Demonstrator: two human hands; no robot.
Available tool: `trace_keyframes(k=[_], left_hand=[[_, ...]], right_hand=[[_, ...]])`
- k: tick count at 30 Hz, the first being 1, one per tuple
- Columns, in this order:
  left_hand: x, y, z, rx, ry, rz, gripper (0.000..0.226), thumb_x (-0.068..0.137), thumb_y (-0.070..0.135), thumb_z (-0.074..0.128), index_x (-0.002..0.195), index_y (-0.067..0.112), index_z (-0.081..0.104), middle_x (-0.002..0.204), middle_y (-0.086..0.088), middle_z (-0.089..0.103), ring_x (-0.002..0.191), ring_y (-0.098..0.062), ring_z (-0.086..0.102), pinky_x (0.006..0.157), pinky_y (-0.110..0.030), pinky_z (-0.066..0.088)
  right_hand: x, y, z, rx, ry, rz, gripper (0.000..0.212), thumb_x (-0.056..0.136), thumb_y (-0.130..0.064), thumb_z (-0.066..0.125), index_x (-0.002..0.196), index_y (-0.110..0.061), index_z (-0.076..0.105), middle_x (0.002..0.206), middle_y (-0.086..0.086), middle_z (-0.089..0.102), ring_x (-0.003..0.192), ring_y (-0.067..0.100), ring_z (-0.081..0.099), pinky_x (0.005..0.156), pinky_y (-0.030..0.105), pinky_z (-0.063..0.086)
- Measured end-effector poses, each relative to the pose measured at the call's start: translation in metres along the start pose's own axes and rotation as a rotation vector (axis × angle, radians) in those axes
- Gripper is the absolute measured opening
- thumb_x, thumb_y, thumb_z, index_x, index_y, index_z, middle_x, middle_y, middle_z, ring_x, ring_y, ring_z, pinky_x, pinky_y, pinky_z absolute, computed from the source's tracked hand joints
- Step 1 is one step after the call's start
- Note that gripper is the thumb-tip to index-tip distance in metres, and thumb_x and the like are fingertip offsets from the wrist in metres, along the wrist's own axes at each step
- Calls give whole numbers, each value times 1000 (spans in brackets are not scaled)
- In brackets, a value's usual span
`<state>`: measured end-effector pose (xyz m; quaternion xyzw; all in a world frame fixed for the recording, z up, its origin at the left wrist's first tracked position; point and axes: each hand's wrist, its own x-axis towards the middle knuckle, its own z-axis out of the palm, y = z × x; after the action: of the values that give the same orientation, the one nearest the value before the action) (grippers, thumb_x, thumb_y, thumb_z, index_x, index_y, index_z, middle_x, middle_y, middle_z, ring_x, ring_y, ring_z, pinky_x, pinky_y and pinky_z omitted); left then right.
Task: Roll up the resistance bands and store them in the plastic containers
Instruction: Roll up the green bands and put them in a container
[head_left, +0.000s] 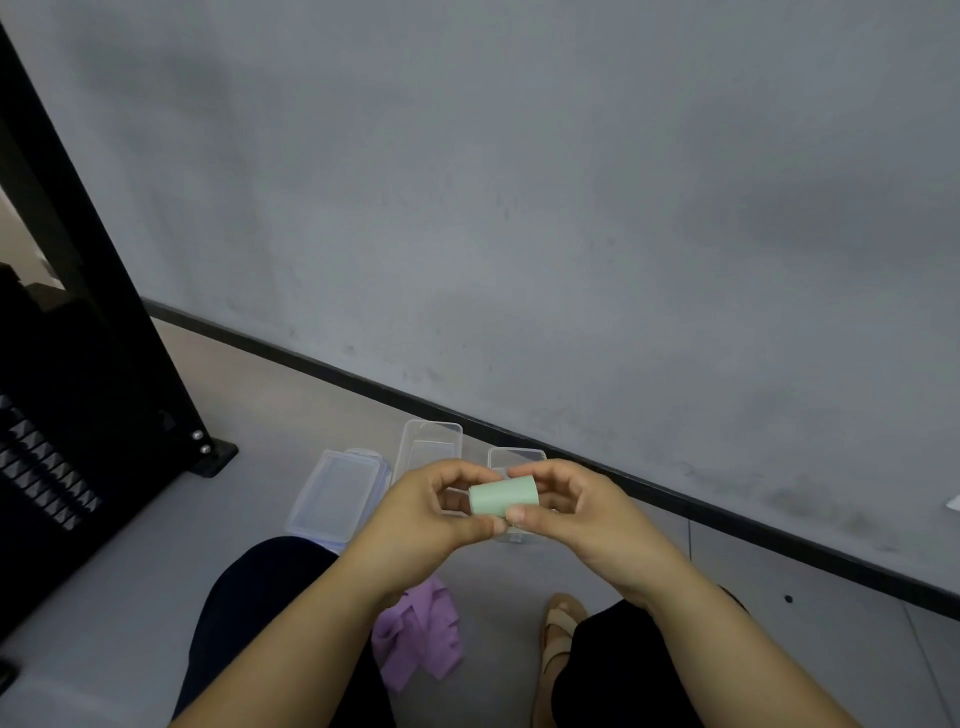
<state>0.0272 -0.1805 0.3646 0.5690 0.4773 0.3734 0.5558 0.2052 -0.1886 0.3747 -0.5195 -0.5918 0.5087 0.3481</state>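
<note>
The green resistance band (503, 498) is wound into one short, smooth, matte cylinder and is held in the air in front of the person, above the containers. The left hand (421, 519) grips the roll's left end with curled fingers and the thumb underneath; the right hand (582, 514) pinches its right end between thumb and forefinger. One purple resistance band (418, 631), thin and limp, lies crumpled and unrolled on the floor (130, 597) between the person's legs, near the camera. Two clear, rectangular plastic containers stand open on the floor beyond the hands: the left container (431, 441) sits slightly farther away, and the right container (517, 456) is largely hidden by the hands. A stack of clear lids (337, 496) with rounded corners lies to their left; the number of lids cannot be told. One tan strapped sandal (558, 629) is visible at near right. A black metal frame (104, 338) with two bolts at its foot stands at the left. A black skirting strip (363, 379) runs along the base of the grey, mottled wall.
</note>
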Motion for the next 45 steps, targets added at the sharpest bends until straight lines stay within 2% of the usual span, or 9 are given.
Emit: trace_keyframes(k=[8, 14, 19, 23, 28, 35, 39, 43, 45], left_hand=[[5, -12, -1, 344, -88, 37, 35, 74, 17, 77, 101, 32, 63, 103, 8, 64, 95, -6, 61, 84, -27, 54], [8, -17, 0, 604, -164, 76, 35, 81, 23, 71, 115, 24, 64, 105, 8, 65, 94, -4, 59, 82, -18, 49], [10, -29, 6, 649, -152, 88, 33, 80, 19, 70, 113, 22, 65, 99, 7, 59, 92, -6, 57, 81, -18, 48], [12, -45, 10, 642, -135, 91, 30, 81, 22, 71, 110, 25, 64, 99, 9, 57, 91, -5, 54, 78, -16, 45], [24, -61, 16, 665, -109, 93, 33, 81, 25, 71, 112, 26, 62, 105, 6, 58, 96, -8, 53, 82, -21, 45], [70, -78, 28, 673, -68, 131, 32, 78, 17, 72, 108, 19, 64, 96, 7, 54, 95, -11, 53, 79, -20, 43], [117, -96, 41, 645, -68, 110, 36, 77, 13, 73, 112, 14, 63, 104, -1, 60, 97, -15, 55, 83, -26, 46], [177, -124, 55, 620, -92, 72, 37, 77, 16, 73, 113, 16, 64, 104, 2, 59, 90, -7, 49, 73, -7, 38], [208, -142, 63, 607, -138, 10, 37, 78, 18, 73, 114, 17, 65, 104, 4, 58, 92, -7, 51, 70, -6, 36]], right_hand=[[2, 13, 3, -124, 13, -10, 30, 72, -9, 77, 94, -25, 64, 92, -3, 68, 88, 12, 64, 77, 19, 51], [4, 28, 9, -199, -1, 24, 39, 67, -7, 81, 92, -31, 63, 90, 1, 66, 82, 11, 62, 79, 22, 53], [6, 36, 10, -233, -17, 49, 44, 65, -7, 82, 90, -36, 60, 85, -6, 64, 73, -2, 59, 73, 13, 49], [10, 48, 7, -229, -48, 82, 40, 66, -16, 83, 93, -35, 61, 93, -1, 66, 83, 7, 61, 83, 26, 53], [19, 60, 0, -269, -40, 109, 40, 68, -22, 81, 105, -22, 65, 97, 1, 68, 89, 8, 62, 86, 26, 53], [54, 75, -29, -445, -76, 54, 41, 68, -26, 81, 107, -23, 67, 100, -6, 64, 82, 4, 61, 79, 20, 52], [95, 94, -54, -495, -87, 59, 37, 69, -22, 81, 104, -22, 69, 94, -4, 66, 80, 8, 62, 77, 23, 52], [145, 131, -84, -458, -92, 153, 37, 67, -23, 82, 102, -24, 68, 93, -3, 67, 81, 8, 63, 78, 19, 51], [169, 156, -96, -446, -107, 206, 37, 68, -23, 81, 102, -23, 67, 95, -3, 67, 84, 9, 64, 78, 19, 51]])
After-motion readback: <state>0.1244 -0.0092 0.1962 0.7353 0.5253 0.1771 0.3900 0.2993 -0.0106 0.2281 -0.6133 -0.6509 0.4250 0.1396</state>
